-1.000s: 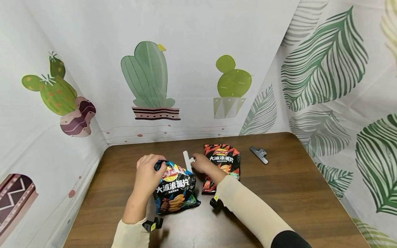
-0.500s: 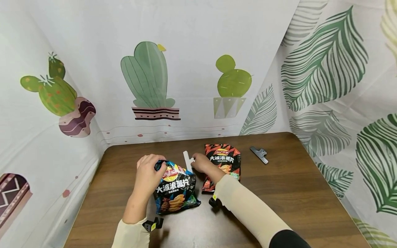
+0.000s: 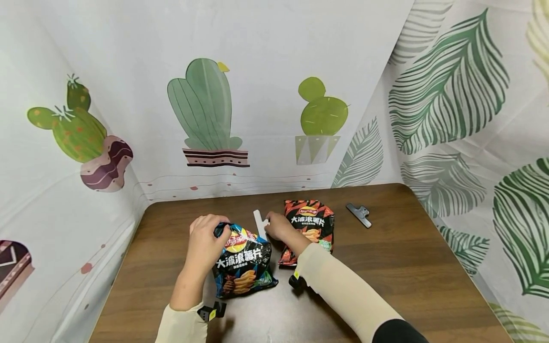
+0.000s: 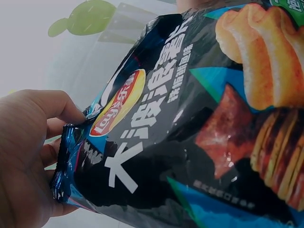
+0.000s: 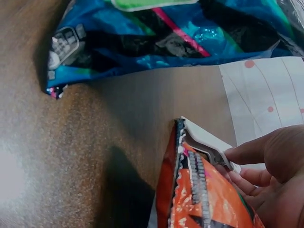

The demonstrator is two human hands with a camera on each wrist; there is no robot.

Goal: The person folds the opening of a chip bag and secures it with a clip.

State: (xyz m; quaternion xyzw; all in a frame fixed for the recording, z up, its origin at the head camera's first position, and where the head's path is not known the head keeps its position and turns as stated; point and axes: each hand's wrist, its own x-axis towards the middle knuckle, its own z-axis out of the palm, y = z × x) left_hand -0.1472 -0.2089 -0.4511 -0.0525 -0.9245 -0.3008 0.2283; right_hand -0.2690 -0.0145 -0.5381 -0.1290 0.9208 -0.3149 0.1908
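My left hand grips the top left corner of a blue-and-black potato chip bag. That bag is tilted up off the table, and the left wrist view shows the thumb and fingers bent around its crimped top edge. My right hand pinches the handle of a white bag clip, beside the blue bag's upper right edge. The right wrist view shows the clip partly behind a red-and-black chip bag; whether its jaws hold any bag I cannot tell. My right forearm crosses over the red bag.
A dark grey bag clip lies on the wooden table to the right of the red bag. Behind the table hangs a white cloth printed with cacti, and leaf-printed cloth hangs on the right.
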